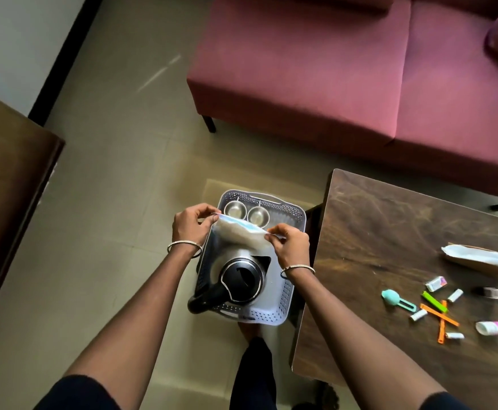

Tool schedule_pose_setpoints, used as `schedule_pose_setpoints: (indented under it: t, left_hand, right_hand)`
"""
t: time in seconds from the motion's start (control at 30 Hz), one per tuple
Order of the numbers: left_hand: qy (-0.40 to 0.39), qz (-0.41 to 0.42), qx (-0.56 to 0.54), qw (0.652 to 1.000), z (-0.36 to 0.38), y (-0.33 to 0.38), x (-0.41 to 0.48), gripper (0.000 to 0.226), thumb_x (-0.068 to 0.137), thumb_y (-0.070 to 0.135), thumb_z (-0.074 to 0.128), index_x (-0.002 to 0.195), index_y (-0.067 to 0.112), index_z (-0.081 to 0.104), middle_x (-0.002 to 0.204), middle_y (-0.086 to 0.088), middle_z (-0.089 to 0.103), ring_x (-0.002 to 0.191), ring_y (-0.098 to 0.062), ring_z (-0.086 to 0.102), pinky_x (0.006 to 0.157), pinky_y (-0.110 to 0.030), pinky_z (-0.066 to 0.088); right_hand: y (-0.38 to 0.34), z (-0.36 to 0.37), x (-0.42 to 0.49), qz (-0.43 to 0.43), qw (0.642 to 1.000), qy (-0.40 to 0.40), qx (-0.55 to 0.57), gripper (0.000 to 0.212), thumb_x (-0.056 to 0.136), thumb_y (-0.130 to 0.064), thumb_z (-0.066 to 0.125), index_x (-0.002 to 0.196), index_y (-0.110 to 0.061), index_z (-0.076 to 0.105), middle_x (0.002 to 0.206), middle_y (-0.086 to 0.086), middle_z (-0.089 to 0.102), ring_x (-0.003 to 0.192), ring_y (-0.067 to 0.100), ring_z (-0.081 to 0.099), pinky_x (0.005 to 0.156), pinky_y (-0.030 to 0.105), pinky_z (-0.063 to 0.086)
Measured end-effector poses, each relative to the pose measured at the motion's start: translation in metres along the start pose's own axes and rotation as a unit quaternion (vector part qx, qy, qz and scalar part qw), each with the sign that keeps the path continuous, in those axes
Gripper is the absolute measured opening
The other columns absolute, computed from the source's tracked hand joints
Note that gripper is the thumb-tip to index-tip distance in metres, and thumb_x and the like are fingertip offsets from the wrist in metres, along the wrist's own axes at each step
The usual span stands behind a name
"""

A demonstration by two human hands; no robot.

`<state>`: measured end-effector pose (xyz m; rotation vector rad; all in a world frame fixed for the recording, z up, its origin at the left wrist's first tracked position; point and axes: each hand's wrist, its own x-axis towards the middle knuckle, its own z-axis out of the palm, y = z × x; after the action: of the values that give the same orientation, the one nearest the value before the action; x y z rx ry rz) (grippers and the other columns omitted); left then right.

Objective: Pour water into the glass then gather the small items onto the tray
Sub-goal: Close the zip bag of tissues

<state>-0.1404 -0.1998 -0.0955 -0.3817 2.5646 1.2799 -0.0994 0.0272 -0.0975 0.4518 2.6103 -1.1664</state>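
**Q:** Container status?

**A:** The tray (274, 309) is a grey plastic basket with perforated walls. It is below you, just left of the table (375, 232). At its far end a round steel cup (235, 209) stands beside a second steel cup (258, 216). At its near end sits the kettle (242, 276), which has a steel body, a black lid and a black handle pointing near-left. Whether the cups hold water cannot be told.

**Q:** Hand status?

**A:** Your left hand (190, 224) pinches the left top corner of a clear plastic bag (242, 235) between thumb and fingertips. Your right hand (290, 247) pinches the right top corner the same way. The bag is stretched between both hands over the tray, above the kettle. A blue strip runs along its mouth.

**Q:** Small items?

**A:** They lie on the dark wooden table at your right, apart from the tray:
- a teal scoop (390, 295)
- a green clip (432, 298)
- crossed orange clips (443, 318)
- several white rolls (455, 295)
- a pink-and-white piece (490, 327)

A flattened paper bag (475, 258) lies beyond them.
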Motion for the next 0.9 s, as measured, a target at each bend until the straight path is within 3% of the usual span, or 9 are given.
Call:
schedule_pose_setpoints:
  t: [0.13,0.33,0.47,0.57,0.67,0.9]
  left_hand:
    - [0.0,0.003,0.004,1.0,0.009,-0.012,0.013,0.01,0.081,0.014,0.073,0.086,0.021,0.075,0.079,0.008,0.074,0.076,-0.003,0.068,0.074,-0.019,0.052]
    - [-0.002,-0.003,0.017,1.0,0.02,-0.027,0.022,0.011,0.082,0.013,0.07,0.088,0.022,0.073,0.083,0.009,0.074,0.082,-0.008,0.07,0.078,-0.024,0.054]
    - [0.0,-0.017,0.017,1.0,0.021,-0.03,0.018,0.029,0.079,0.007,0.072,0.103,0.024,0.069,0.091,0.007,0.073,0.084,-0.009,0.07,0.086,-0.026,0.054]
    - [0.018,-0.041,0.015,0.999,0.019,-0.027,0.009,0.045,0.077,0.003,0.072,0.117,0.021,0.062,0.103,0.001,0.071,0.087,-0.017,0.069,0.089,-0.031,0.053]
    - [0.05,-0.046,0.018,0.998,0.016,-0.02,-0.001,0.049,0.076,-0.002,0.068,0.121,0.016,0.058,0.108,-0.004,0.068,0.086,-0.021,0.068,0.087,-0.035,0.053]
    - [0.113,-0.051,0.008,0.992,0.011,0.011,-0.023,0.033,0.08,0.0,0.062,0.11,0.013,0.065,0.106,-0.004,0.071,0.086,-0.022,0.068,0.086,-0.035,0.054]
  right_hand:
    - [0.007,0.011,0.017,0.017,1.0,-0.014,-0.013,0.005,0.082,-0.009,0.078,0.087,-0.01,0.075,0.088,0.005,0.077,0.081,0.016,0.073,0.082,0.033,0.059]
    - [0.018,0.018,0.034,0.03,0.999,-0.033,-0.018,0.012,0.082,-0.015,0.079,0.092,-0.011,0.075,0.092,0.006,0.077,0.086,0.02,0.073,0.086,0.036,0.057]
    - [0.019,0.017,0.04,0.027,0.997,-0.067,-0.015,0.027,0.079,-0.018,0.082,0.104,-0.012,0.074,0.105,0.004,0.076,0.1,0.021,0.07,0.095,0.041,0.053]
    - [0.016,0.009,0.038,0.002,0.995,-0.096,-0.021,0.05,0.073,-0.018,0.087,0.119,-0.013,0.068,0.122,0.002,0.07,0.116,0.02,0.064,0.105,0.038,0.047]
    - [0.014,-0.001,0.036,-0.025,0.995,-0.099,-0.023,0.066,0.069,-0.017,0.089,0.128,-0.013,0.061,0.129,0.002,0.065,0.121,0.02,0.058,0.107,0.024,0.039]
    - [0.012,-0.018,0.033,-0.04,0.992,-0.112,-0.042,0.068,0.075,-0.012,0.084,0.136,-0.01,0.054,0.138,0.007,0.057,0.131,0.024,0.05,0.109,0.024,0.031]
